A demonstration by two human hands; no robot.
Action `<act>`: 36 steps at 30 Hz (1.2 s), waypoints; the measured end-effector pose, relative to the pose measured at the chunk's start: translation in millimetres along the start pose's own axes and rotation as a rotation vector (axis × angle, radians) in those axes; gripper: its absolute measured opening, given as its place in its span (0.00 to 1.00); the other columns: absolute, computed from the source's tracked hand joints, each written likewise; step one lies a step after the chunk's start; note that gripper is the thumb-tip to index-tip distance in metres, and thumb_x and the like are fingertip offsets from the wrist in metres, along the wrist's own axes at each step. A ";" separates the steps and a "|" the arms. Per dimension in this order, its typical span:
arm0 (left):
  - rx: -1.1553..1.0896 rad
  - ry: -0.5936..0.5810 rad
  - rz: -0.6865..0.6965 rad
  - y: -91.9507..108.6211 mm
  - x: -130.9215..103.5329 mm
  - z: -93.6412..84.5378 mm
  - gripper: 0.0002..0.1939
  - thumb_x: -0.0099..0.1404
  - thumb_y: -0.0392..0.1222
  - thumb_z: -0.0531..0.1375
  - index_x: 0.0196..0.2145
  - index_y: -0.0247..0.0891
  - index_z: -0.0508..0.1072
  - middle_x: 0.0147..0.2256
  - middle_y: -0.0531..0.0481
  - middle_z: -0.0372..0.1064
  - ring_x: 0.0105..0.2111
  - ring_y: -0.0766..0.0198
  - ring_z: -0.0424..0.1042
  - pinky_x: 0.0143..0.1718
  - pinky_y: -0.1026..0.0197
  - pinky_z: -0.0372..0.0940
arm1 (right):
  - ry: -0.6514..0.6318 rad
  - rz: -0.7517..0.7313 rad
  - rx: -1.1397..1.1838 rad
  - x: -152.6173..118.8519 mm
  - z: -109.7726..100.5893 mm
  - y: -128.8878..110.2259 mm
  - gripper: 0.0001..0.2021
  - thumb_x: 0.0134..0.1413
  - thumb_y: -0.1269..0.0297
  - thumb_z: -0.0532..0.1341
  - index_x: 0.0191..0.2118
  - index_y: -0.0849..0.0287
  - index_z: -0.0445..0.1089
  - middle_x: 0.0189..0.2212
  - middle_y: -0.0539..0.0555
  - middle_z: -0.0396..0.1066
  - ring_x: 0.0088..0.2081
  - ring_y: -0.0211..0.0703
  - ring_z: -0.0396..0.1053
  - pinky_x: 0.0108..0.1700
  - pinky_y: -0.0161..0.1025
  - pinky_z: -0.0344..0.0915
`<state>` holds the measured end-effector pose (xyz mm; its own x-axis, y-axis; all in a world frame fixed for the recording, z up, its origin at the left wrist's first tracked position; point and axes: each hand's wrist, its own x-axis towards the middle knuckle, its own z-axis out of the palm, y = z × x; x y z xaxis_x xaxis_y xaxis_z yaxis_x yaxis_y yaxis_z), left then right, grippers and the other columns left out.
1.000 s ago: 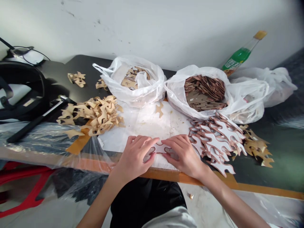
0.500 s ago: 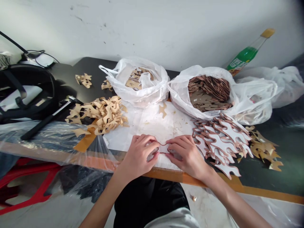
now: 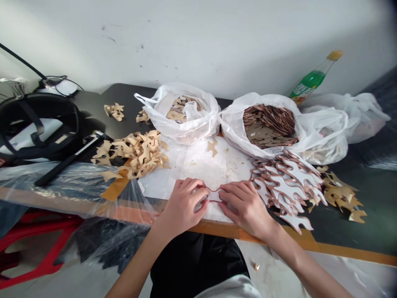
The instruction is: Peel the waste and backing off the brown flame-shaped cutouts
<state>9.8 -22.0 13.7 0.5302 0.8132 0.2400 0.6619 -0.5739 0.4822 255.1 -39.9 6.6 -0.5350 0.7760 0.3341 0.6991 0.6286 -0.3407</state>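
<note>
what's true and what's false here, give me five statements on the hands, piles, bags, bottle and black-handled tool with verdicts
1. The left hand and right hand hold the same brown-edged piece. True.
2. The black-handled tool is in the left hand. False: it lies apart from both hands, at the left.
3. The pile of white-faced pieces is beside the right hand. True.
4. The right-hand open bag contains brown pieces. True.
5. The green bottle has a red cap. False: its cap is yellowish.
</note>
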 end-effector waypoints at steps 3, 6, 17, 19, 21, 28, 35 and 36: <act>0.067 0.019 0.056 2.3 -8.3 2.7 0.09 0.74 0.39 0.58 0.47 0.40 0.77 0.53 0.43 0.75 0.53 0.53 0.74 0.55 0.47 0.62 | -0.034 -0.002 -0.074 -11.3 -2.0 -11.0 0.19 0.70 0.59 0.63 0.61 0.59 0.71 0.60 0.61 0.75 0.60 0.58 0.71 0.61 0.57 0.62; 0.146 0.009 0.138 5.9 -22.1 7.1 0.18 0.76 0.43 0.57 0.59 0.35 0.73 0.62 0.37 0.71 0.61 0.49 0.71 0.61 0.45 0.60 | -0.099 0.040 -0.141 -25.3 -2.7 -23.1 0.34 0.69 0.54 0.63 0.74 0.61 0.57 0.69 0.64 0.64 0.69 0.63 0.62 0.67 0.62 0.58; 0.300 -0.038 0.220 -6.9 -60.1 -1.7 0.36 0.76 0.55 0.57 0.73 0.35 0.58 0.72 0.39 0.59 0.72 0.49 0.59 0.72 0.43 0.53 | -0.087 0.065 -0.180 -41.3 -8.7 -29.4 0.30 0.70 0.54 0.62 0.72 0.54 0.61 0.70 0.62 0.64 0.70 0.62 0.62 0.68 0.64 0.60; 0.283 -0.033 0.247 -12.7 -67.1 -6.4 0.35 0.76 0.53 0.58 0.73 0.35 0.58 0.70 0.38 0.61 0.71 0.48 0.60 0.71 0.42 0.55 | -0.037 0.073 -0.154 -39.3 -11.3 -27.9 0.23 0.70 0.57 0.62 0.66 0.54 0.69 0.65 0.62 0.71 0.66 0.61 0.67 0.65 0.63 0.63; 0.212 0.012 0.235 -15.6 -72.9 -8.1 0.29 0.76 0.49 0.58 0.70 0.37 0.62 0.67 0.38 0.67 0.68 0.49 0.65 0.70 0.43 0.59 | 0.025 0.093 -0.129 -32.1 -9.2 -28.7 0.19 0.71 0.58 0.61 0.63 0.55 0.71 0.63 0.62 0.72 0.63 0.60 0.70 0.63 0.61 0.67; -0.093 0.384 0.040 1.1 -87.6 5.4 0.06 0.75 0.32 0.57 0.43 0.42 0.71 0.42 0.46 0.78 0.47 0.58 0.78 0.51 0.54 0.73 | -0.043 0.026 -0.105 -1.8 24.0 -51.0 0.37 0.67 0.52 0.64 0.74 0.63 0.56 0.71 0.68 0.59 0.73 0.62 0.57 0.72 0.65 0.57; -0.203 0.444 0.000 5.2 -99.4 1.6 0.07 0.74 0.35 0.59 0.37 0.43 0.74 0.36 0.50 0.80 0.38 0.59 0.81 0.41 0.57 0.77 | -0.047 -0.044 0.032 -32.4 21.4 -63.5 0.30 0.67 0.60 0.65 0.70 0.57 0.61 0.66 0.61 0.69 0.69 0.56 0.64 0.71 0.59 0.60; -0.207 0.436 0.029 3.4 -97.2 -0.1 0.07 0.74 0.35 0.60 0.38 0.44 0.76 0.37 0.50 0.81 0.38 0.59 0.81 0.42 0.56 0.77 | -0.031 -0.050 0.043 -36.2 21.9 -65.9 0.27 0.68 0.62 0.64 0.69 0.57 0.62 0.64 0.61 0.72 0.66 0.55 0.67 0.69 0.57 0.62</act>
<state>-39.6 -102.9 -7.9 0.2457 0.7877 0.5650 0.5072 -0.6012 0.6175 218.0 -108.2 -2.3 -0.5835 0.7446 0.3242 0.6506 0.6675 -0.3622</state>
